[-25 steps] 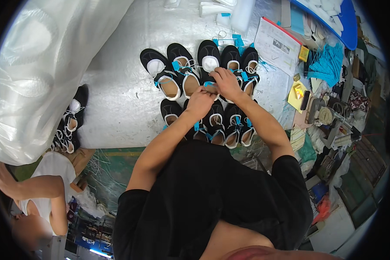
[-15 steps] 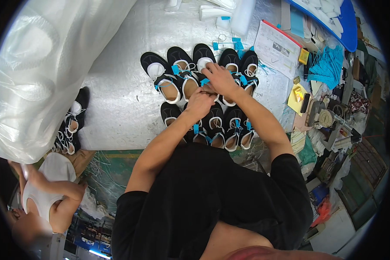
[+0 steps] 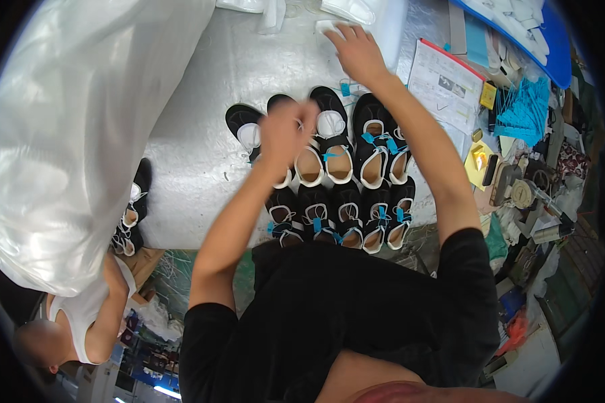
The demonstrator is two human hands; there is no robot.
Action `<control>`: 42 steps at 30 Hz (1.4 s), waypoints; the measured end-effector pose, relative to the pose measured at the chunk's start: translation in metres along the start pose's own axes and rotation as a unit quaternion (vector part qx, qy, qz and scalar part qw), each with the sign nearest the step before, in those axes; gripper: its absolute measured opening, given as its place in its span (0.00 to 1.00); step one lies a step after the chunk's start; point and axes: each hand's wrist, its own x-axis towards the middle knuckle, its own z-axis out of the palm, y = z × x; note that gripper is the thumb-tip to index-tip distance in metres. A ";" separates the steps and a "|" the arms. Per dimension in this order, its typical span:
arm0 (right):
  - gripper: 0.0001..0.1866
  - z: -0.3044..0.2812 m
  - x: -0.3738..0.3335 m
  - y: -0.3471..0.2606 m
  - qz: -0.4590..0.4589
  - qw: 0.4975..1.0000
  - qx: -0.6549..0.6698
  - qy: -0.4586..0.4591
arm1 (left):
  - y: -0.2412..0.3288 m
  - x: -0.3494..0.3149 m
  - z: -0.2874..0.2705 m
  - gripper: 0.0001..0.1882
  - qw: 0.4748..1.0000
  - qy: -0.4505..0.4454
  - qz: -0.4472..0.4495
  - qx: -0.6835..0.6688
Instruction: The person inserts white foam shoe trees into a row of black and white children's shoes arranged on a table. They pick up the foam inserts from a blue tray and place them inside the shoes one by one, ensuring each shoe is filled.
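My right hand (image 3: 361, 55) is stretched out at the far side of the table, its fingers apart, beside a white shoe-shaped insert (image 3: 326, 26). Whether the fingertips touch it, I cannot tell. Motion blurs my left hand (image 3: 286, 131), which is over the far row of black shoes with white trim. Its fingers are smeared, and it covers part of the second shoe from the left. White inserts show in the far row's leftmost shoe (image 3: 249, 136) and middle shoe (image 3: 330, 123). Blue tags hang on several shoes, including a far-row shoe (image 3: 372, 138).
Nearer me lies a second row of shoes (image 3: 347, 208). A large clear plastic bag (image 3: 94, 121) bulges on the left, with a person (image 3: 91, 316) below it. To the right are a printed sheet (image 3: 444, 84), blue tags (image 3: 521, 111) and a blue bin (image 3: 559, 50) of white pieces.
My right hand has left the shoes and moved to the far side. My left hand has shifted up and left over the far row. The person at left has lowered an arm.
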 end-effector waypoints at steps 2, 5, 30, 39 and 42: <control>0.23 0.038 0.033 0.014 -0.055 0.997 -0.056 -0.021 | -0.028 0.078 -0.007 0.17 0.991 0.114 -0.017 0.062; 0.23 0.089 0.039 0.009 -0.038 0.987 -0.051 -0.149 | -0.089 0.164 0.002 0.42 0.947 0.201 -0.085 0.235; 0.31 -0.101 -0.264 -0.126 0.351 0.922 0.095 -0.132 | 0.022 -0.162 0.000 0.32 0.966 -0.088 0.114 0.215; 0.24 -0.111 -0.258 -0.091 0.059 0.967 0.121 -0.215 | 0.052 -0.133 -0.002 0.36 0.921 -0.093 0.138 0.353; 0.20 -0.109 -0.262 -0.087 0.052 0.959 0.133 -0.246 | 0.062 -0.157 0.052 0.24 0.923 -0.235 0.223 0.207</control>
